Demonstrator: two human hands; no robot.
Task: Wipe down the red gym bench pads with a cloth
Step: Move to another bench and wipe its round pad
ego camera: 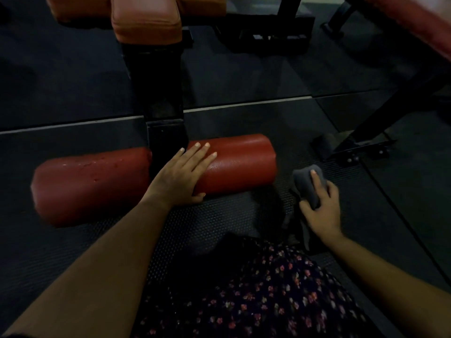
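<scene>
Cloth (306,181) bunched in the right hand (322,211), just off the right roller's end

The fingers curl round the grey cloth, forefinger laid over the top. It is wadded, likely to give a firm wiping face, and sits just right of the right roller (241,164), apart from it. The left hand (181,178) lies flat on that roller beside the black post (166,142), fingers straight and spread, probably to stop it turning. The left roller (92,184) carries droplets, so it looks unwiped. The seat pad (146,20) is far off.
</scene>
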